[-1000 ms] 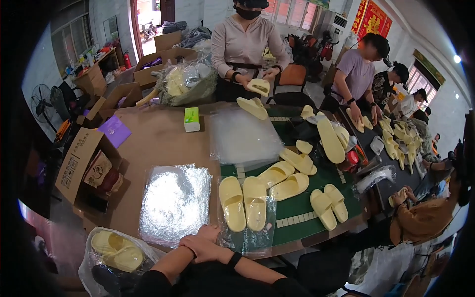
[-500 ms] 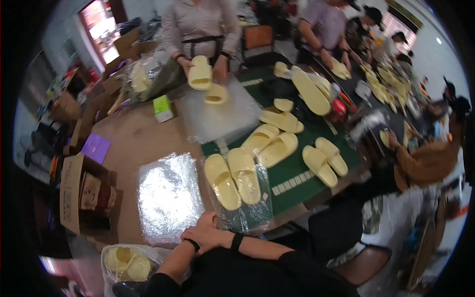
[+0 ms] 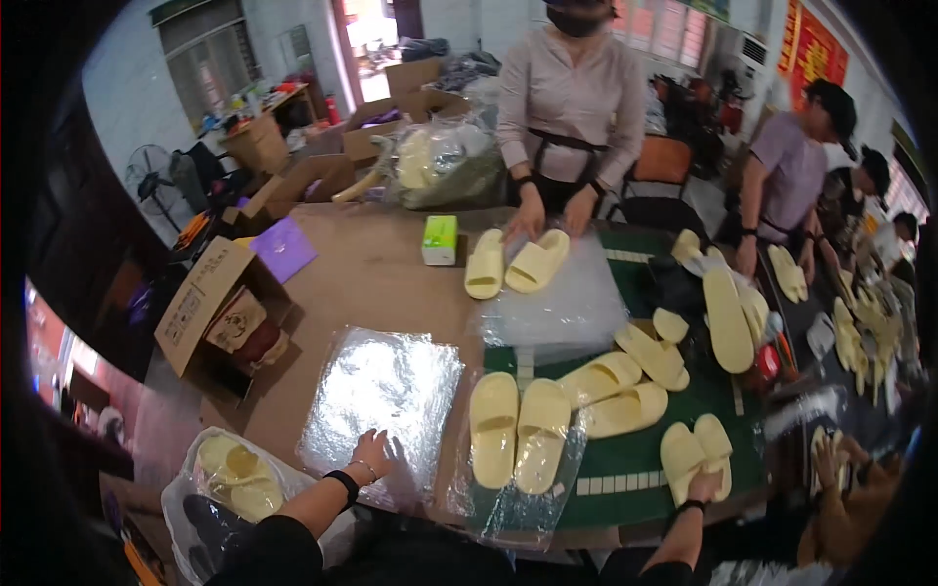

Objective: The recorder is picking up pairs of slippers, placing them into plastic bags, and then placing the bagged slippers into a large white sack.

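Note:
My left hand (image 3: 371, 456) lies with fingers spread on a stack of shiny clear plastic bags (image 3: 376, 381). At the right edge of the table, my right hand (image 3: 703, 483) is closed round the near end of a pair of pale yellow slippers (image 3: 699, 449), its fingertips partly hidden. Between my hands, another slipper pair (image 3: 518, 430) lies side by side on a clear bag. Just beyond it, two more slippers (image 3: 614, 393) rest on the green mat (image 3: 625, 508).
Across the table a co-worker's hands (image 3: 528, 217) touch two slippers on clear plastic sheets (image 3: 557, 308). An open carton (image 3: 200, 313), a purple packet (image 3: 283, 249) and a green-white tissue pack (image 3: 440, 241) stand left. A bag of slippers (image 3: 210, 498) is near my left arm. More people work at right.
My hands, clasped together before, are now apart: the left on the plastic bags, the right at the slipper pair, which sits closer together. The co-worker's slippers are now on the sheets. The view shifted left.

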`<state>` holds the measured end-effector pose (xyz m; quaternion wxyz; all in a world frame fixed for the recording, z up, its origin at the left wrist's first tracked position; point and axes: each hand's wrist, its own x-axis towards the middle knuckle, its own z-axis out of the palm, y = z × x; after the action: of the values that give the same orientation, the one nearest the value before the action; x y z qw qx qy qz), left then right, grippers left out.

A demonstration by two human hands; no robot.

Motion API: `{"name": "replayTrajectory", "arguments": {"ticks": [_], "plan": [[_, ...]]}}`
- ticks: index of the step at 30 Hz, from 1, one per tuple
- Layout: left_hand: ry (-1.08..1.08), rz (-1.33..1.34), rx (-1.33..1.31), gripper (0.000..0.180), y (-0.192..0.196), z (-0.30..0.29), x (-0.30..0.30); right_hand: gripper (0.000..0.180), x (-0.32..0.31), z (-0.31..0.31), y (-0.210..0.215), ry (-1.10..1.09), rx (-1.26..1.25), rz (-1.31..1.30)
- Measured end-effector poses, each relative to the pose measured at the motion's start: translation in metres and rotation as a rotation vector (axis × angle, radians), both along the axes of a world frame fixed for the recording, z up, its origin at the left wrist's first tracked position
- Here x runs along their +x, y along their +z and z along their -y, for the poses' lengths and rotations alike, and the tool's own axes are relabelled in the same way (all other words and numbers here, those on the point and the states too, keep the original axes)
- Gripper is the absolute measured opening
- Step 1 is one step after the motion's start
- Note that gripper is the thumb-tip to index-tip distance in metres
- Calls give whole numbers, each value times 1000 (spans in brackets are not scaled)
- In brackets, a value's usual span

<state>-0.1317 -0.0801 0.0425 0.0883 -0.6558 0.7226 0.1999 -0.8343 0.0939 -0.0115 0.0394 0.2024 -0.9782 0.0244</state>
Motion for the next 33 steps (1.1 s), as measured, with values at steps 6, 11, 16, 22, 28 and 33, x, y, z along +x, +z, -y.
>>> {"name": "replayTrajectory", "arguments": {"ticks": [6,11,16,22,28,33], "plan": [[23,109,270,93,19,-8,-17,83,7,44,10,2,-236,236],[-97,256,310,98,27,-10,-49,44,20,61,-5,55,-347,406],[-80,182,280,103,12,-19,-44,29,110,24,-51,187,-426,-10],[-28,113,156,80,-6,-26,-30,32,250,1,35,421,-221,77],[101,-68,138,64,-18,-13,-26,37,249,-1,69,508,-398,315],[132,-153,256,80,-2,6,-28,32,267,36,88,581,-1113,608]]}}
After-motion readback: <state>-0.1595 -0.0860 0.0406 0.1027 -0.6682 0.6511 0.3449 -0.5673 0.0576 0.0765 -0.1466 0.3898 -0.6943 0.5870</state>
